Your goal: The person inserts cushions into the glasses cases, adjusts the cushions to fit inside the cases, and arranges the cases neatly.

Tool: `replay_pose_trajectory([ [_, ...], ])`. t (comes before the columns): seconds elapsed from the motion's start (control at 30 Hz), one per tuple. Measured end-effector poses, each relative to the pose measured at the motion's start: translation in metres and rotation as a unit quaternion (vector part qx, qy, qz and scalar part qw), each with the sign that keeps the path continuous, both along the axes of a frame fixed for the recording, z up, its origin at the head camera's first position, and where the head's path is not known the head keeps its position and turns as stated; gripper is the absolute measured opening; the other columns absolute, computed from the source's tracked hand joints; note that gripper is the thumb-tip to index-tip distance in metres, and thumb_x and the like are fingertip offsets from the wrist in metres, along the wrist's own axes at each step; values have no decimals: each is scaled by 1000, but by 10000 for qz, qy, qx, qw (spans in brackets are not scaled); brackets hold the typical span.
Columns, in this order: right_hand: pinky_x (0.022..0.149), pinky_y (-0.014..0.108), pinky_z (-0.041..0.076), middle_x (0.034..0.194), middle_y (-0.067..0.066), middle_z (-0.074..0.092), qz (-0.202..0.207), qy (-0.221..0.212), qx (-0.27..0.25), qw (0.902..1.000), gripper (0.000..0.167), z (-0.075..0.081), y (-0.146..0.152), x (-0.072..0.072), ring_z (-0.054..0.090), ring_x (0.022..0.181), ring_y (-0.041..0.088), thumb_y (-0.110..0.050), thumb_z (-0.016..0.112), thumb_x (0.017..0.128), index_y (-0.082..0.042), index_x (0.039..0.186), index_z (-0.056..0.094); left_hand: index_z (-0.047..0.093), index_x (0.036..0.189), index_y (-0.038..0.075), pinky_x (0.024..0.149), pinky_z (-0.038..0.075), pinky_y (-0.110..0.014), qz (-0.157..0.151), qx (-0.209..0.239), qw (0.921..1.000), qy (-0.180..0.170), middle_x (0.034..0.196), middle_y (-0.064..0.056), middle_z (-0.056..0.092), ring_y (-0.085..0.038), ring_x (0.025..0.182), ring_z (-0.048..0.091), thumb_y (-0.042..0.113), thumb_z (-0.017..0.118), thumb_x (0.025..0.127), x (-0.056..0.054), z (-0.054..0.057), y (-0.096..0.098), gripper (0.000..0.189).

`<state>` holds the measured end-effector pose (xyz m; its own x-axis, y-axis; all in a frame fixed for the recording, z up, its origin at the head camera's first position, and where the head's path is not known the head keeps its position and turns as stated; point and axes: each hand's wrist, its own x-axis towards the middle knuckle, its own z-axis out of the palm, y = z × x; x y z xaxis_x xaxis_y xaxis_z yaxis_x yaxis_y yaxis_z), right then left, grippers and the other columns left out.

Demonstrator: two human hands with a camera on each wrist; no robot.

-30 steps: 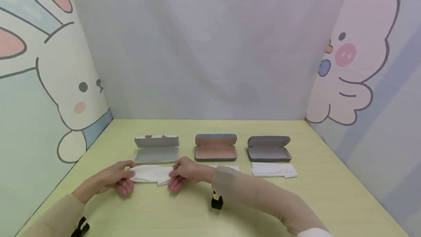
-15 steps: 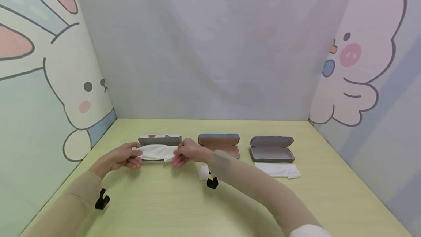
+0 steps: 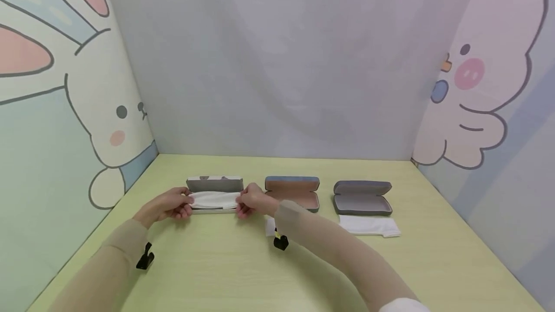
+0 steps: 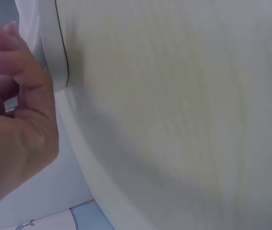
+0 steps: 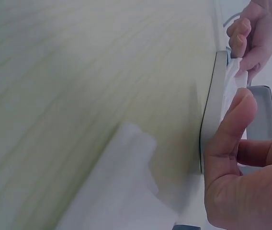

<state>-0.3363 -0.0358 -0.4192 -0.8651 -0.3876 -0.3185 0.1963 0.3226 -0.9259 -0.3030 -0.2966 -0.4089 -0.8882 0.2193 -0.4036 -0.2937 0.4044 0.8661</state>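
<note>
A folded white cloth (image 3: 214, 200) lies stretched lengthwise in the base of the leftmost open glasses case (image 3: 214, 211), below its grey-lined lid. My left hand (image 3: 172, 203) pinches the cloth's left end between thumb and finger. At the other end, my right hand (image 3: 253, 199) pinches it the same way. In the right wrist view, the cloth runs between both hands inside the front wall of the case (image 5: 215, 100). The left wrist view has my left hand (image 4: 23, 122) at the case's corner, with little of the cloth showing.
To the right stand an open pink-lined glasses case (image 3: 292, 200) and an open grey one (image 3: 363, 203). Another folded white cloth (image 3: 368, 225) lies before the grey case. A further white cloth (image 3: 270, 227) is mostly hidden by my right sleeve.
Both hands have carried the white cloth from the table in front of the left glasses case forward over its base, then lowered it in. The view has shifted slightly left.
</note>
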Motion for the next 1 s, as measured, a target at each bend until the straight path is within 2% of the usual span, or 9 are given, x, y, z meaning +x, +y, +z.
replay_pose_trajectory([
  [0.23, 36, 20, 43, 49, 5, 53, -17, 306, 340, 9990, 26, -3, -1, 4, 49, 37, 11, 2, 55, 91, -1, 66, 55, 35, 115, -3, 43, 41, -17, 120, -572, 9979, 282, 57, 3, 56, -5, 45, 50, 10, 45, 99, -1, -5, 6, 22],
  [0.37, 35, 19, 42, 47, 2, 52, 5, 637, 672, 9957, 30, -3, -2, 6, 48, 35, 10, 1, 56, 91, -4, 61, 54, 39, 106, -2, 42, 39, -19, 251, -848, 9951, 447, 56, 3, 55, -6, 44, 48, 10, 48, 97, 0, -6, 8, 18],
  [0.5, 34, 20, 41, 46, 2, 51, 59, 785, 721, 9943, 31, -1, -2, 7, 47, 33, 10, -1, 59, 90, -5, 60, 54, 42, 95, -1, 43, 37, -20, 369, -1129, 9908, 655, 56, 2, 53, -7, 45, 45, 12, 51, 97, 4, -4, 9, 16],
  [0.63, 34, 21, 41, 46, 3, 51, 53, 846, 555, 9948, 34, 0, -2, 7, 48, 33, 11, -4, 61, 90, -10, 60, 46, 43, 86, 1, 42, 35, -20, 508, -1284, 9868, 844, 55, 2, 51, -8, 44, 44, 11, 52, 96, 9, -1, 10, 17],
  [0.73, 34, 21, 40, 44, 2, 48, 48, 972, 691, 9929, 40, -1, -2, 7, 45, 33, 11, -3, 60, 90, -12, 56, 41, 42, 84, 2, 42, 35, -20, 504, -1405, 9844, 932, 54, 2, 51, -8, 43, 43, 10, 54, 95, 12, -2, 10, 18],
  [0.87, 34, 22, 36, 41, 2, 43, 94, 1038, 979, 9897, 38, -3, -2, 7, 39, 33, 12, 0, 58, 88, -5, 52, 47, 43, 83, 3, 42, 35, -19, 492, -1513, 9827, 947, 54, 2, 51, -8, 43, 43, 11, 56, 94, 13, -4, 8, 19],
  [0.93, 34, 23, 37, 41, 2, 43, 77, 1046, 1018, 9893, 25, -2, -1, 7, 39, 33, 12, -3, 59, 89, 5, 65, 55, 43, 86, 1, 42, 37, -20, 468, -1448, 9841, 914, 55, 1, 53, -8, 43, 45, 14, 55, 96, 13, -4, 5, 20],
  [0.97, 34, 23, 39, 42, 2, 44, 61, 1033, 1033, 9893, 22, -2, -1, 8, 41, 32, 12, -8, 61, 90, 13, 82, 58, 42, 91, -1, 43, 38, -21, 399, -1401, 9852, 906, 57, 0, 54, -8, 44, 46, 16, 54, 97, 13, -3, 3, 22],
  [1.0, 35, 24, 42, 43, 2, 45, 42, 1045, 1038, 9891, 34, -1, -1, 8, 43, 32, 13, -13, 64, 90, 17, 103, 54, 40, 98, -2, 44, 40, -22, 340, -1319, 9869, 863, 59, 0, 55, -9, 46, 47, 20, 53, 98, 13, -1, 1, 26],
])
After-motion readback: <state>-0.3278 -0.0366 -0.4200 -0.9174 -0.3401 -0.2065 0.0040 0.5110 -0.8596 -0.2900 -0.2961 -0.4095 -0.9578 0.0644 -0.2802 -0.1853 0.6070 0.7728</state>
